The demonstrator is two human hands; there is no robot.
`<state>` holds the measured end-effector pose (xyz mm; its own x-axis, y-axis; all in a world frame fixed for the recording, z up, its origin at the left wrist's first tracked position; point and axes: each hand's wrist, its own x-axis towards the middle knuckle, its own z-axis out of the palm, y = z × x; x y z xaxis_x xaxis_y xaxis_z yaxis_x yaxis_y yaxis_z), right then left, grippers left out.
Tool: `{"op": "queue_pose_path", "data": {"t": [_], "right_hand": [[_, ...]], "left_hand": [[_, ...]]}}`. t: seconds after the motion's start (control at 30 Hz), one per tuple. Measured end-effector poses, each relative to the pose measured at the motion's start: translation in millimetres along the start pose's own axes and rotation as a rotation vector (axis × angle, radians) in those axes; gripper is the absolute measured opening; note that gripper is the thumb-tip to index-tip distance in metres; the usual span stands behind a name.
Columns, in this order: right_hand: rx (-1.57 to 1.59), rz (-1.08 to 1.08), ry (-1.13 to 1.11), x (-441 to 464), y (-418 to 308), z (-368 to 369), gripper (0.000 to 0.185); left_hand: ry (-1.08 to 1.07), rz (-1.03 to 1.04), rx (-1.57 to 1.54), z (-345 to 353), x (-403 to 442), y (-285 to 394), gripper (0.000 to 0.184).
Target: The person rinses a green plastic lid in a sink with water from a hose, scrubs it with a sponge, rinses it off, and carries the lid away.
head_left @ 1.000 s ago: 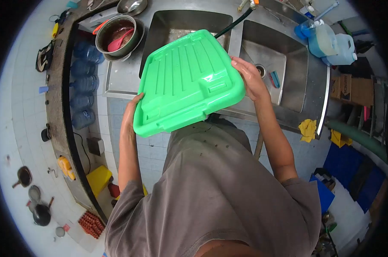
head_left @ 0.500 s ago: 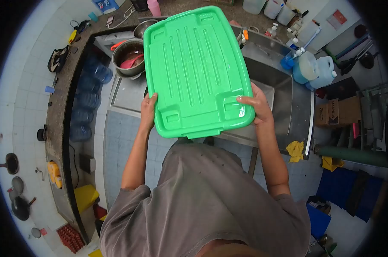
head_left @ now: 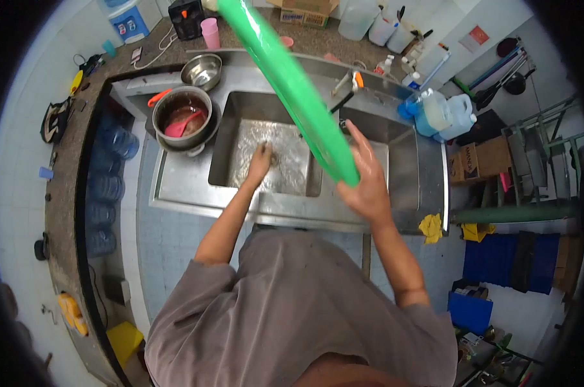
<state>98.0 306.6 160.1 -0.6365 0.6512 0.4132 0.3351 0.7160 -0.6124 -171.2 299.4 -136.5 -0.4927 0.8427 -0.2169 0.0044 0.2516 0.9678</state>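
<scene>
My right hand [head_left: 369, 184] is closed around the lower end of a green plastic lid [head_left: 295, 93], thumb on the near side. The lid is tilted nearly edge-on, slanting up and to the left over the sink, and its glossy edge runs past the top of the view. My left hand [head_left: 260, 164] reaches down into the left sink basin [head_left: 222, 145], where wet, shiny water covers the bottom. Its fingers point downward and are mostly hidden, so I cannot see whether they hold anything. Behind the lid stands a faucet [head_left: 343, 84] with an orange tip.
Left of the basin sits a pot [head_left: 203, 103] with a red utensil [head_left: 184, 125] inside. A steel bowl [head_left: 202, 72] is behind it. Jugs of liquid [head_left: 456, 116] stand at the right end, and a yellow cloth [head_left: 430, 227] lies on the counter's front corner.
The lid has turned from facing me flat to nearly edge-on. My left hand has let go of it and moved down into the left basin; my right hand keeps hold.
</scene>
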Motion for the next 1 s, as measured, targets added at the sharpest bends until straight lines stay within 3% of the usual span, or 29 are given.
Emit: {"op": "queue_pose_path", "data": {"t": [0.03,0.1,0.13,0.23,0.3,0.4,0.43,0.47,0.53,0.63,0.7,0.73,0.77,0.8,0.9,1.0], "right_hand": [[-0.059,-0.066,0.060,6,-6,11,0.054],[-0.160,0.012,0.044,12,18,35,0.052],[-0.203,0.082,0.030,0,21,48,0.051],[-0.210,0.103,0.054,13,17,67,0.048],[-0.190,0.289,0.012,-4,12,73,0.044],[-0.236,0.267,0.070,6,-40,73,0.043],[-0.229,0.338,0.069,-7,-22,81,0.044],[-0.213,0.492,0.060,-22,-12,83,0.048],[-0.398,0.303,0.159,-5,-55,68,0.051],[-0.284,0.614,0.295,-49,-50,73,0.049],[-0.365,0.748,0.428,-59,-77,63,0.041],[-0.377,0.875,0.492,-69,-91,64,0.040],[-0.376,0.922,0.583,-80,-102,61,0.038],[-0.377,0.944,0.682,-86,-102,57,0.036],[-0.319,0.941,0.969,-94,-110,53,0.042],[-0.042,0.959,1.265,-110,-104,59,0.051]], "left_hand": [[-0.009,0.012,0.008,0,4,-17,0.061],[-0.065,-0.049,-0.002,-6,4,-40,0.058],[-0.167,-0.075,-0.009,-17,2,-46,0.065],[-0.123,-0.114,-0.073,-25,22,-67,0.063],[-0.161,-0.140,-0.131,-33,11,-88,0.060],[-0.177,-0.223,-0.154,-26,35,-113,0.058],[-0.152,-0.119,-0.009,-23,46,-131,0.058],[-0.231,-0.167,-0.143,-23,46,-109,0.058],[-0.205,-0.258,-0.145,-5,62,-86,0.053],[-0.297,-0.080,-0.097,17,111,-76,0.051],[-0.223,-0.049,-0.174,53,140,-42,0.049],[-0.189,0.182,-0.010,61,149,1,0.045],[-0.219,0.359,-0.094,87,174,6,0.043],[-0.321,0.297,-0.063,98,175,61,0.040],[-0.396,0.669,0.189,172,218,128,0.053],[-0.485,0.630,0.684,221,226,209,0.072]]}}
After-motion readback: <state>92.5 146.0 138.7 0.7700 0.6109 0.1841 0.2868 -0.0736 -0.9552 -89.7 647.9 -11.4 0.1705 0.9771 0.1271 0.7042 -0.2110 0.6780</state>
